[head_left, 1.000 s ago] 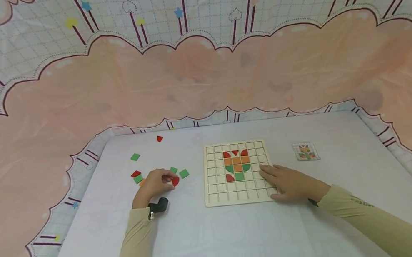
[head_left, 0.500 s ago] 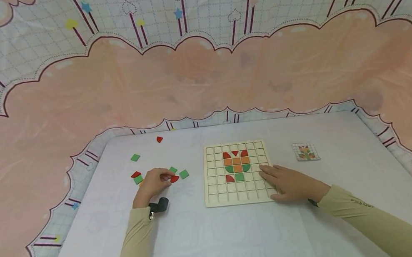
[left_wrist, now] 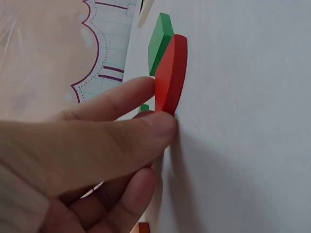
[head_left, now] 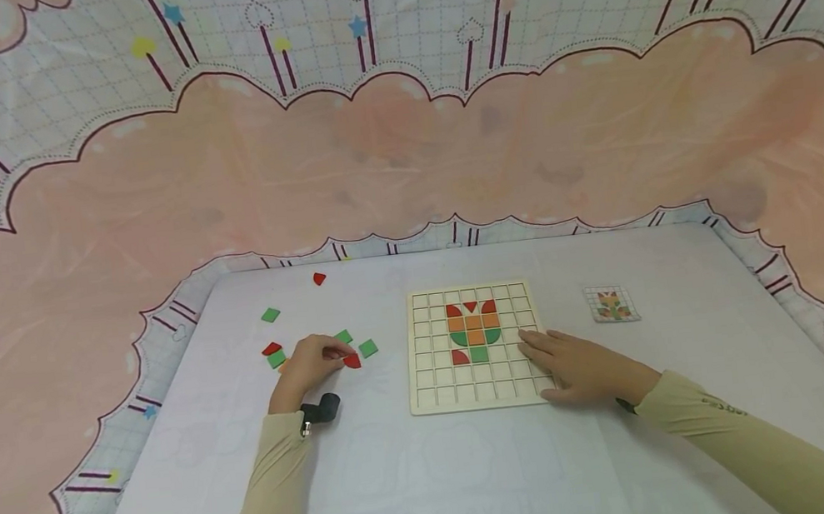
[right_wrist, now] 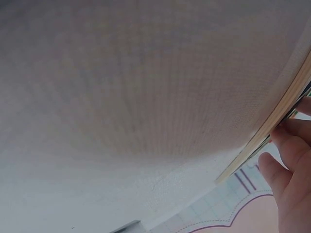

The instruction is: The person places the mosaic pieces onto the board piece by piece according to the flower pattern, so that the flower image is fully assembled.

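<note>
My left hand (head_left: 310,366) pinches a red quarter-circle tile (left_wrist: 170,77) between thumb and fingers, close over the white table, left of the board. Just beyond the fingertips lie two green square tiles, one of them a green tile (head_left: 343,336) nearly at the hand. The square wooden grid board (head_left: 434,397) carries a tulip-like pattern of red, orange and green pieces (head_left: 475,330). Across its right edge rests my right hand (head_left: 582,365), fingers stretched out over the border; in the right wrist view its fingertips are at the board's edge.
Loose tiles are scattered on the left: a red piece (head_left: 320,278) at the back, a green square (head_left: 271,314), and a red piece (head_left: 272,349) beside another green square (head_left: 276,360). An orange tile is mostly hidden by the left hand. A pattern card (head_left: 612,303) lies right of the board.
The red tile has turned within my left hand's fingers. The nearest green tile has shifted slightly away and to the left. My right hand and the board have stayed put.
</note>
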A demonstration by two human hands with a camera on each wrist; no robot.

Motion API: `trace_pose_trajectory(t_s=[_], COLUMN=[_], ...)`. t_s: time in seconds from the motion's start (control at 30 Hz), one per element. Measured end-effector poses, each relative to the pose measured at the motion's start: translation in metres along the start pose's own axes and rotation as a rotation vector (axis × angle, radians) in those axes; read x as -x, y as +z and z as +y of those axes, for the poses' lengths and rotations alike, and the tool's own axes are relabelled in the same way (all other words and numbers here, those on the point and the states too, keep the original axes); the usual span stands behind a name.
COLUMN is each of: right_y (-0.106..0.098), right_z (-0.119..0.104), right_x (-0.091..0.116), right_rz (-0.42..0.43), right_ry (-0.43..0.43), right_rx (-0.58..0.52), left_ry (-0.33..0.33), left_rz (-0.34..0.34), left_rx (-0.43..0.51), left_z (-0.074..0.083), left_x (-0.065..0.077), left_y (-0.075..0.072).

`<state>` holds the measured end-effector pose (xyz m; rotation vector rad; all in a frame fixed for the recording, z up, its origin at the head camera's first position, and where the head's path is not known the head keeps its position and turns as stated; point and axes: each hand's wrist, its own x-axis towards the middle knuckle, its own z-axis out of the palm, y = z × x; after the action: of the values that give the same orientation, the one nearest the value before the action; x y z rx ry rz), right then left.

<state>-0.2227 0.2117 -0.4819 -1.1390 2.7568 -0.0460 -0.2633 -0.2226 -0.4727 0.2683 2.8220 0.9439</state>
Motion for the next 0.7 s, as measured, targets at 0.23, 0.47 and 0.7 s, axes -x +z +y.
trace_pose_trajectory(t_s=[0.23,0.47,0.7], right_y=[-0.001,-0.002,-0.004], right_z=[0.000,0.000,-0.002], right_x=[0.000,0.000,0.000], right_rz=[-0.002,-0.008,-0.008], right_ry=[-0.002,0.005,0.008], right_rx=[0.002,-0.002,-0.010], left_ry=[0.032,-0.005,-0.027], left_rz=[0.001,0.019,-0.021], left_rx=[-0.007,0.011,0.005], left_z=[0.004,0.005,0.013], left_x=[-0.005,-0.004,0.002], left_y=[0.005,0.006,0.007])
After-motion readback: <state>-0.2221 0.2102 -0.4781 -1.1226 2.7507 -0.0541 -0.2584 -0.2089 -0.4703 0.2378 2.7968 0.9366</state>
